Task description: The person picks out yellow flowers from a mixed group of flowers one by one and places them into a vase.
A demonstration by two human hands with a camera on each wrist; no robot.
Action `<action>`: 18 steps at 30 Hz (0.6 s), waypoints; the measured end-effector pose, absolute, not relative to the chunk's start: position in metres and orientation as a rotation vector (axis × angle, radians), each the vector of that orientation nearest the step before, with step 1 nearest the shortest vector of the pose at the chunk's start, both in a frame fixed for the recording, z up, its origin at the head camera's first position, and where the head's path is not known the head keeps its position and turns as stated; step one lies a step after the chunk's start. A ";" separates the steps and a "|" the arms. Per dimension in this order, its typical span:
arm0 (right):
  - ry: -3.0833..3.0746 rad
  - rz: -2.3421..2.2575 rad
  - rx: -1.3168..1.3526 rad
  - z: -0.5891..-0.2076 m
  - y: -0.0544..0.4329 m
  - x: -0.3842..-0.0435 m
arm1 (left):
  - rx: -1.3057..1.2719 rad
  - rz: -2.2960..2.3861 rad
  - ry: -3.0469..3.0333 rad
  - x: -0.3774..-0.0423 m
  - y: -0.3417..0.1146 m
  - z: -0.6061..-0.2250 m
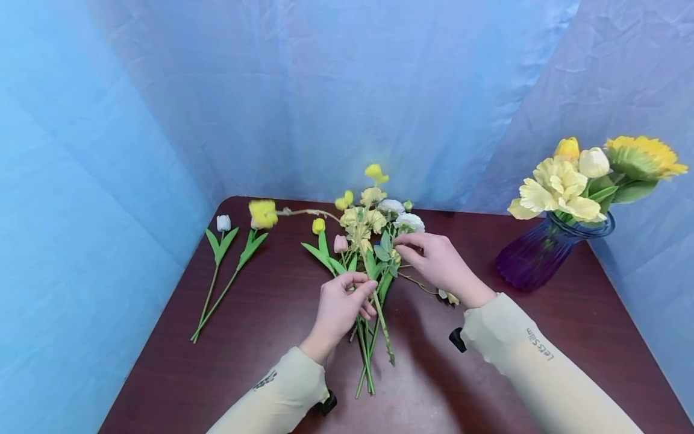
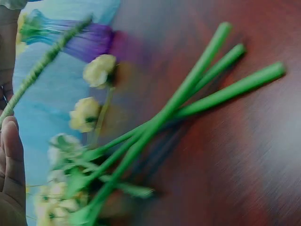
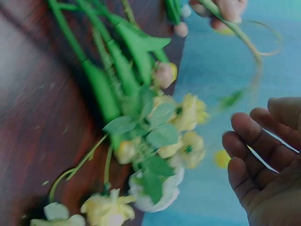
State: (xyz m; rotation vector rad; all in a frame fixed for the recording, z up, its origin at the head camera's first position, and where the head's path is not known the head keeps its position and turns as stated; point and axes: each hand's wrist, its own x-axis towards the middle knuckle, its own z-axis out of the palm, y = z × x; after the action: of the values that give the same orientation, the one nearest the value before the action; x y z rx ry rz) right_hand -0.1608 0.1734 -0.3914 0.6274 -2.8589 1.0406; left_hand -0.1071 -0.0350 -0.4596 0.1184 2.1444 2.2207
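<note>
With the left hand (image 1: 343, 303), pinches a wrapped stem (image 1: 382, 321) between thumb and fingertips, above a loose pile of flowers (image 1: 385, 283) in the middle of the table (image 1: 244, 374). With the right hand (image 1: 440, 260), just beside green leaves (image 1: 386, 242) and white blooms (image 1: 409, 223), holds fingers apart and loosely bent, with nothing in the grasp in the right wrist view. Cannot tell from the head view of any contact with the leaves.

Could snag the pile by moving sideways, given a curved twig (image 1: 310, 211) reaching out to a blurred yellow bloom (image 1: 263, 213), apparently off the same stem; might drag other stems out of place. Could also bump the pair of tulips (image 1: 223, 223) on the left, with that bloom overlapping one of them. Might let the stem roll or tip between the fingertips, because of so narrow a pinch. At the right, well apart, might knock the purple vase (image 1: 528, 256) with a wide swing.
</note>
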 end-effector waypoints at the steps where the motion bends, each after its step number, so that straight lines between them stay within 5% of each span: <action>1: -2.881 1.031 0.616 -0.394 0.176 -0.161 | 0.081 2.218 2.110 -0.108 -0.033 -0.465; 8: -2.978 0.994 0.658 -0.416 0.183 -0.164 | -0.035 2.183 1.888 -0.107 -0.020 -0.489; 18: -3.129 0.968 0.644 -0.437 0.191 -0.168 | 0.137 1.807 1.788 -0.093 -0.017 -0.496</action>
State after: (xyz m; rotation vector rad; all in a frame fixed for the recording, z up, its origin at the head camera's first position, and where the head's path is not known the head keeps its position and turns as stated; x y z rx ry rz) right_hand -0.1685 0.1908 -0.4368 0.6442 -3.1285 0.9681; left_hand -0.0927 -0.0170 -0.4956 0.1366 1.7880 1.8070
